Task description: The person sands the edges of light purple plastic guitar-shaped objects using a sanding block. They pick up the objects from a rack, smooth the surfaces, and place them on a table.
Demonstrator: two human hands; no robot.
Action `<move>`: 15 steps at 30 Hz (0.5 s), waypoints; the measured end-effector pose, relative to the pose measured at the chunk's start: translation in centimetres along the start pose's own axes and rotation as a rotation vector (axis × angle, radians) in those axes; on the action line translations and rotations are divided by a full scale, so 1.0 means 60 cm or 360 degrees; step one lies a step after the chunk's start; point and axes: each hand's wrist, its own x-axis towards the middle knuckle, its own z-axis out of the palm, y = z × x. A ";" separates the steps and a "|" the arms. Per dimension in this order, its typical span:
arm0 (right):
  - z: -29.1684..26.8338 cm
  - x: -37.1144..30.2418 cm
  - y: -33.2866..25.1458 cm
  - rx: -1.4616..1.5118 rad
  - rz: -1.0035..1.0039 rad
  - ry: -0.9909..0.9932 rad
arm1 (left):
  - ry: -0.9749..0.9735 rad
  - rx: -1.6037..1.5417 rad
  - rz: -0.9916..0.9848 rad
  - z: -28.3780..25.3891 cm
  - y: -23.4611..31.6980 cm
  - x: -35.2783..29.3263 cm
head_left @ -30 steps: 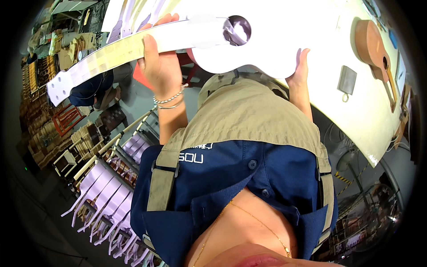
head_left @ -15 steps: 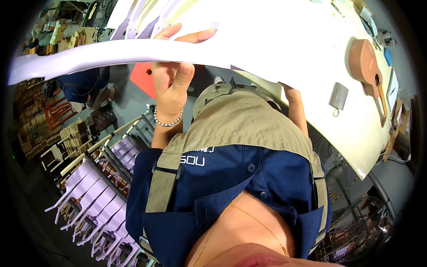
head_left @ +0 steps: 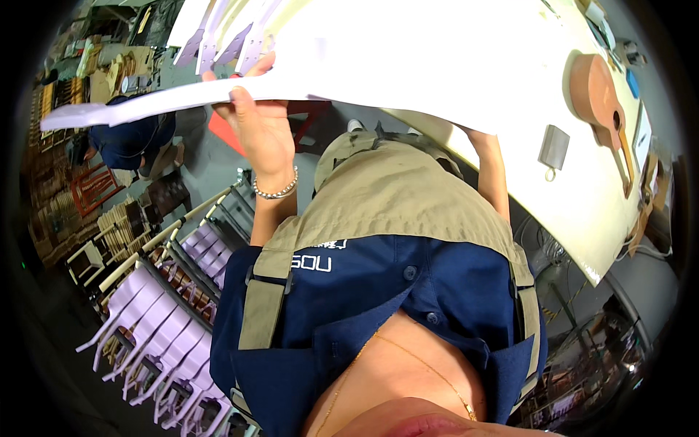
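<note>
A pale lilac guitar [head_left: 171, 99] lies across the view, its headstock at the left. Strong light washes out most of its body. My left hand [head_left: 258, 135] closes round the neck, thumb on the near side and fingers partly hidden behind it. At the near right edge of the body, my right hand [head_left: 483, 140] holds the guitar from below; its fingers are out of sight. Beyond the neck, several lilac headstocks [head_left: 251, 52] show at the table's left edge.
On the cream table [head_left: 575, 218] at the right lie a brown ukulele-shaped instrument [head_left: 593, 87] and a grey block with a ring [head_left: 555, 147]. A rack of lilac guitar parts [head_left: 156, 313] stands at my lower left. Another person [head_left: 135, 142] bends down at the far left, near a red stool [head_left: 226, 135].
The neck has dropped nearer to me, and the headstock has shifted a little right. My left hand has slid left along the neck and wraps it more closely.
</note>
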 end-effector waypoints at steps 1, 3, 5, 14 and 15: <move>0.005 -0.006 -0.015 -0.0093 -0.0041 0.0012 | 0.0121 0.0005 -0.0008 -0.011 -0.010 0.002; 0.018 -0.024 -0.063 -0.0574 -0.0352 0.0018 | 0.0517 0.0062 -0.0086 -0.009 -0.021 0.000; 0.026 -0.032 -0.086 -0.0506 -0.0553 0.0071 | 0.0509 0.0025 -0.0262 -0.053 -0.042 0.005; 0.074 -0.077 -0.216 -0.0497 -0.0974 -0.0135 | 0.0702 -0.0566 -0.0960 -0.183 -0.125 -0.004; 0.079 -0.077 -0.223 -0.0289 -0.1034 -0.0213 | 0.0481 -0.0365 -0.0897 -0.208 -0.149 -0.015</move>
